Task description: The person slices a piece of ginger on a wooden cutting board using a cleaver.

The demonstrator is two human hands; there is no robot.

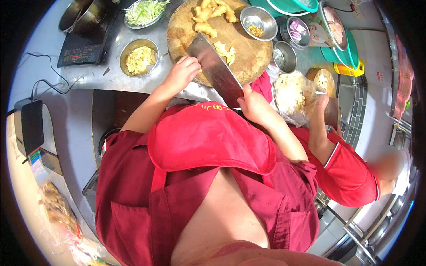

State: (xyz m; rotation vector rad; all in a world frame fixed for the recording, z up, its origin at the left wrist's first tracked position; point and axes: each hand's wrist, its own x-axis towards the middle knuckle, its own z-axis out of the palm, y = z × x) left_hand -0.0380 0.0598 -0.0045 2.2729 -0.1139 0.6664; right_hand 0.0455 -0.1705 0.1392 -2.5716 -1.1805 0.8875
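My right hand point(253, 103) grips the handle of a broad cleaver point(218, 71), whose blade slants across the near part of a round wooden chopping board point(179, 30). At the board's near left edge, my left hand point(184, 73) has its fingers curled around a small piece of ginger point(200, 70), mostly hidden under the fingertips and beside the blade. Beyond the blade lie peeled ginger slices point(226, 53). Whole ginger roots point(213, 11) rest at the far side. A metal bowl with small brown bits point(255, 30) stands on the board's right rim.
Left of the board are a metal bowl of ginger slices point(140, 60), a plate of shredded greens point(144, 13) and an induction cooker point(81, 51) with a pot. Metal cups point(284, 58) stand at the right. Nearby, a co-worker's hand point(321, 101) is by a plastic bag point(291, 96) and another cleaver point(331, 113).
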